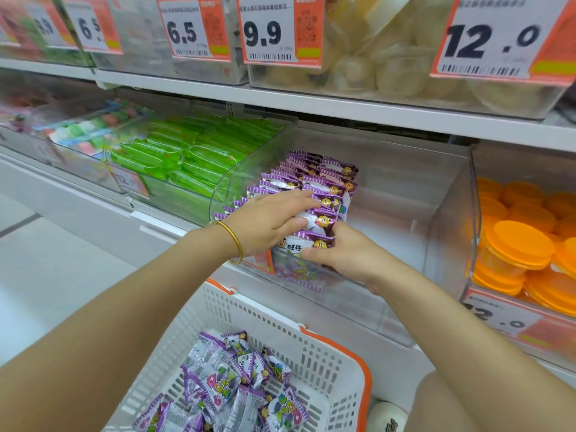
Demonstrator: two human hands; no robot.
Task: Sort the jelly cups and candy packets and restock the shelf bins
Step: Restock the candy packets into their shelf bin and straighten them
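The clear bin (402, 194) holds a row of purple packets (311, 180) along its left side, beyond a white basket (324, 360) holding more; the left hand (274, 215) lies flat on the row, the right hand (347, 255) pinches the nearest ones

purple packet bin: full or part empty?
Part full. The purple packets stand in rows on the left side of the clear bin; its right side is bare.

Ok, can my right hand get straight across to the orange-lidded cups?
Probably not directly. The right hand sits inside the purple packet bin, and a clear divider wall stands between it and the orange-lidded cups; it would likely need to come out the front first.
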